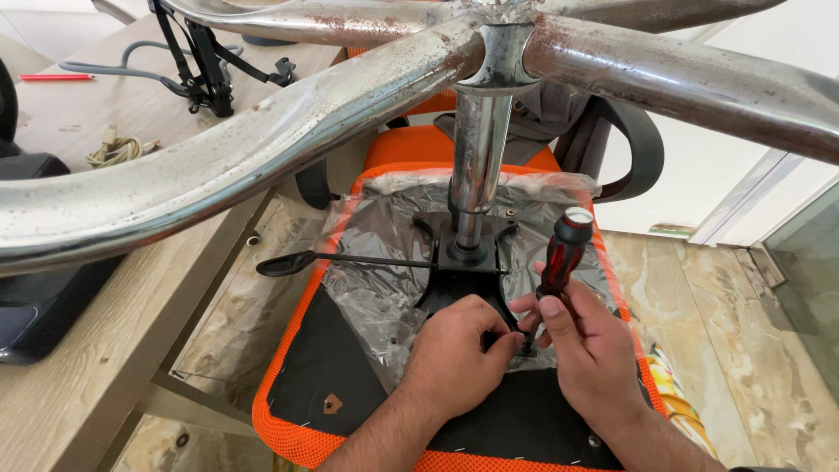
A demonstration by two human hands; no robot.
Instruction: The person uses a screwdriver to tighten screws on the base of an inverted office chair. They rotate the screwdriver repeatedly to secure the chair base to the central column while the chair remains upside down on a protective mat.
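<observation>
The chair (367, 385) lies upside down, its orange-edged seat underside facing up, with the black plate (463, 262) of the mechanism at the centre and the chrome column (476, 149) rising from it toward 12 o'clock into the rusty star base (262, 140). A black lever (350, 260) sticks out from the plate toward 9 o'clock.

The right hand (594, 350) is clamped around the lower part of a red-and-black screwdriver (562, 253), thumb on the grip, handle tilted up toward 1 o'clock. Its tip is hidden between the two hands, at about 6 o'clock from the plate. The left hand (454, 358) has its fingers curled together and pinched at that same spot; whether they hold a screw or only steady the tip cannot be told.

To work well here, I judge the driver should stand square to the screw head, not leaning, with firm downward pressure before any turn, so the tip does not slip and chew the head. The left fingers should guide the shaft low and stay clear of the tip. The loose clear plastic (376, 236) crumpled around the plate should be kept from under the blade.

No containers show. On the table (87, 350) at 10 o'clock lie a coiled cable (114, 150), a red pen (57, 77) and a black strap (205, 70).
</observation>
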